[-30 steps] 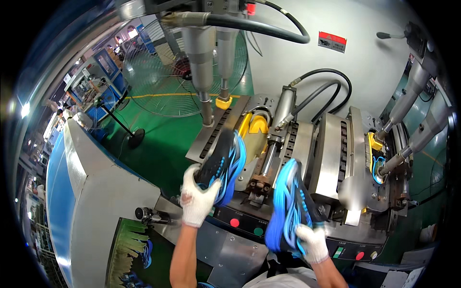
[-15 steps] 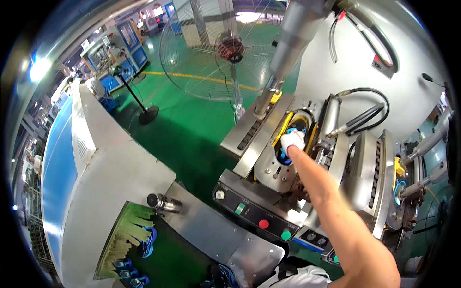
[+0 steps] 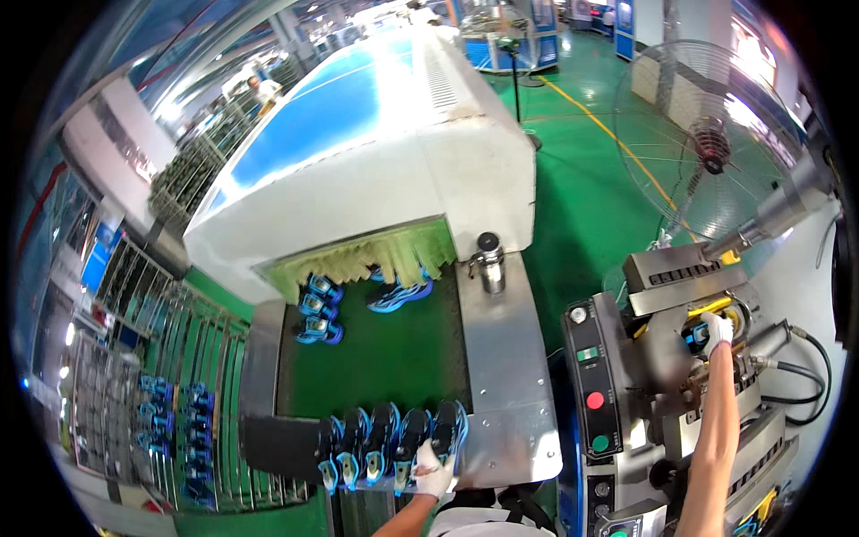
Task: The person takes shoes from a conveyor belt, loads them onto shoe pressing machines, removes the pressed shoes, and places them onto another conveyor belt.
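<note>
A row of several black-and-blue sports shoes (image 3: 383, 438) stands along the near edge of the conveyor's end. My left hand (image 3: 433, 473), in a white glove, grips the heel part of the rightmost shoe (image 3: 449, 428). Off to the right, my right hand (image 3: 718, 331), also gloved in white, reaches into the metal press machine (image 3: 658, 349). Its fingers are closed on a shoe with blue parts (image 3: 694, 336) seated between the yellow-edged pads. My hand hides much of that shoe.
More shoes (image 3: 399, 294) lie on the green belt (image 3: 376, 367) below the fringed curtain of a white tunnel machine (image 3: 483, 170). A steel flask (image 3: 490, 264) stands on the metal ledge. A button panel (image 3: 592, 385) fronts the press. Shoe racks (image 3: 192, 438) stand left, a fan (image 3: 711, 148) far right.
The view has swung left, bringing the conveyor and shoe row into sight. My left hand now shows, at the rightmost shoe. My right hand stays at the shoe in the press.
</note>
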{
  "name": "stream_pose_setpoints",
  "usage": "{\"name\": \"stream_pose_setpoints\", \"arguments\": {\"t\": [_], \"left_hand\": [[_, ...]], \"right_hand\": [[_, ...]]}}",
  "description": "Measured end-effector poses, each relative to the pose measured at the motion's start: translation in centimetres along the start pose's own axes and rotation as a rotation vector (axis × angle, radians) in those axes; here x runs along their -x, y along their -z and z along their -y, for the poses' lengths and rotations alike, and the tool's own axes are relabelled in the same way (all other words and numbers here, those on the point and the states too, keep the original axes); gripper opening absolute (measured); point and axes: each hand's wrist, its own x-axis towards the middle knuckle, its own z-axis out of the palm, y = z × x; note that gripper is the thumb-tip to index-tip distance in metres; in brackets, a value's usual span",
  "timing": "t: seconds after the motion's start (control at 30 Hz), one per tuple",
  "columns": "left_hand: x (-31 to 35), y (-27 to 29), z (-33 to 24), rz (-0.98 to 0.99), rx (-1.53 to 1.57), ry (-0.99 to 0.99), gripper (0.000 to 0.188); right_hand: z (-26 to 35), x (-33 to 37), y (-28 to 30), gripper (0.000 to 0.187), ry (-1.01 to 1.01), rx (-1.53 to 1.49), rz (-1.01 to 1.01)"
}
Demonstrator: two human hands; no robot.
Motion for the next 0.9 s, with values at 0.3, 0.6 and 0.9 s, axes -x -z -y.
{"name": "stream_pose_setpoints", "arguments": {"t": [0.3, 0.6, 0.9], "left_hand": [[-0.5, 1.0, 0.9, -0.004, 0.076, -0.094, 0.073], [-3.1, 12.0, 6.2, -0.019, 0.303, 0.043, 0.071], [-3.0, 6.0, 11.0, 0.164, 0.201, -0.183, 0.085]], "right_hand": [[-8.8, 40.6, -9.5, 0.103, 0.434, 1.244, 0.307], [-12.0, 52.3, -17.0, 0.101, 0.200, 0.783, 0.664], [-23.2, 62.1, -28.9, 0.083, -0.185, 0.986, 0.653]]}}
